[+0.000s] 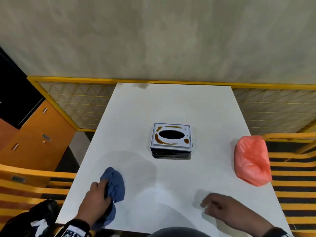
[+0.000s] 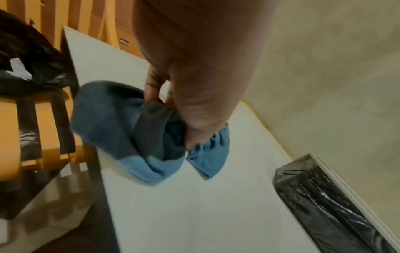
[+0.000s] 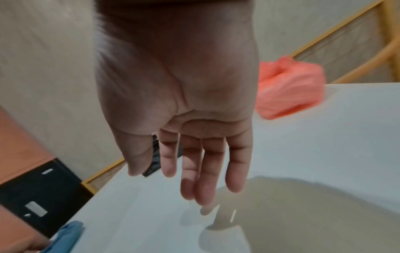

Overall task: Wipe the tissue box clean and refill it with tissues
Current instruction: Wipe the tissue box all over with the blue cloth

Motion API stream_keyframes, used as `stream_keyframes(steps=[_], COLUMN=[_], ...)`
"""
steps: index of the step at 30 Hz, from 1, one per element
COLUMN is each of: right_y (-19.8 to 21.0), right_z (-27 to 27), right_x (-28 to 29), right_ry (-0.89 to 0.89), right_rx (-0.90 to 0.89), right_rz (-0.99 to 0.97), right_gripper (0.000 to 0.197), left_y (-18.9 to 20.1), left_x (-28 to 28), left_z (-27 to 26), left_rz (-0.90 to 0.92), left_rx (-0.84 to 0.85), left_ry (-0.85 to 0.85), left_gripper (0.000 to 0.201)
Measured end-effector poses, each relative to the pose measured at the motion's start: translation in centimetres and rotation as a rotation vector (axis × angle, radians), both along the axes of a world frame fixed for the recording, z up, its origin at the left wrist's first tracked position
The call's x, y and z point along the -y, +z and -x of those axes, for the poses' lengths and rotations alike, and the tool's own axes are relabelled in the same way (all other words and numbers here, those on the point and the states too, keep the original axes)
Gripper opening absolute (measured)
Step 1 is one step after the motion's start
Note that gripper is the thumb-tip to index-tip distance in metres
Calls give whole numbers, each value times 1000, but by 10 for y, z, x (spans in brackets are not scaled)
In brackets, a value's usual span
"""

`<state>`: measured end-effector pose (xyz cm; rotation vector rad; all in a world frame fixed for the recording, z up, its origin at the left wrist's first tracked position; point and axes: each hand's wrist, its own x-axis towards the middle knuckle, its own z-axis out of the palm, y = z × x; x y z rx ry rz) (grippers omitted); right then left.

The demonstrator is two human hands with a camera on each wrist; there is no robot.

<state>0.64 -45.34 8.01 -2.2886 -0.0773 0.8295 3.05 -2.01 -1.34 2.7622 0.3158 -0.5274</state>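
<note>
The tissue box [image 1: 171, 140] stands mid-table, its white lid smeared with brown stains round a dark oval slot; its black side [image 2: 324, 205] shows in the left wrist view. My left hand [image 1: 95, 197] grips a bunched blue cloth [image 1: 114, 183] at the table's near left corner; the fingers [image 2: 155, 89] curl round the cloth [image 2: 129, 133]. My right hand [image 1: 217, 205] hovers over the near right of the table, empty, with fingers [image 3: 207, 171] hanging straight and relaxed. A red plastic bag [image 1: 251, 160] lies at the right edge, also in the right wrist view [image 3: 290, 92].
The white table [image 1: 171, 103] backs onto a yellow mesh railing [image 1: 77, 103] and a beige wall. Yellow-and-black slatted benches [image 1: 294, 185] flank both sides. A black bag [image 1: 41, 214] sits on the left bench. An orange cabinet [image 1: 34, 139] stands far left.
</note>
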Motion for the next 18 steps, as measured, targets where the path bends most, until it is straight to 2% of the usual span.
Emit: stream_keyframes(steps=[3,6,7,10,12,14,16,18], right_y=[-18,-17,-17,-14,-12,-10,-6,-5], right_z=[-24,-44,-51,-63,-68,-73,-80,-87], right_x=[-14,-40,-49,-76,-89,-95,-93,-84], right_ry=[-19,-16,-16,-21,-42,-76,-167,-258], right_rx=[3,-12,-15,-92,-134,-106,-22,71], right_rz=[-115,-167,-213,-379,-537,-608,-593,-556], right_gripper=[20,30,39,81,92,79,58,45], left_y=[3,17,22,47,65,80,88,88], left_x=[15,40,49,82,105,122,127,123], left_z=[-16,-31,-37,-52,-61,-71,-87,-113], left_rz=[236,472,550,779,953,1077,1127,1008], left_rx=[-4,-84,-104,-141,-168,-189,-185,-17], left_ry=[3,-18,-46,-191,-261,-302,-255,-231], left_gripper=[28,24,25,22,20,23,21,22])
